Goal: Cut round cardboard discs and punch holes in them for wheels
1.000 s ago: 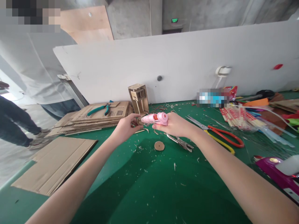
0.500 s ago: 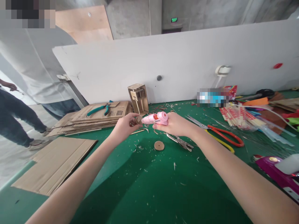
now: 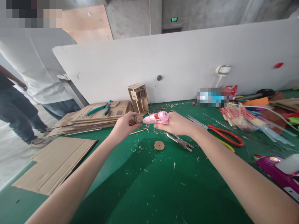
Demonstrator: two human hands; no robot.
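My left hand (image 3: 126, 123) is closed round a small round cardboard piece (image 3: 139, 119), whose face turns toward my right hand. In my right hand (image 3: 176, 123) is a pink glue gun (image 3: 153, 118), its nozzle pointing left, close to the cardboard piece. Whether the nozzle touches it I cannot tell. My fingers hide the gun's handle. On the green table below lies a flat cardboard disc (image 3: 159, 145) with a hole in its middle. Metal pliers-like punch (image 3: 181, 143) rests under my right wrist. A cardboard box model (image 3: 139, 98) stands upright behind my hands.
Stacked cardboard (image 3: 100, 115) carries teal-handled pliers (image 3: 98, 110) at left. A cut cardboard sheet (image 3: 54, 163) lies nearer. Scissors (image 3: 225, 135), wrapped sticks (image 3: 240, 116) and a purple tool (image 3: 271, 165) lie right. A white partition (image 3: 182, 62) runs behind. Two people stand at left.
The glue gun has shifted slightly right, opening a small gap from the cardboard piece, whose round face shows more. A person in the background at left has moved.
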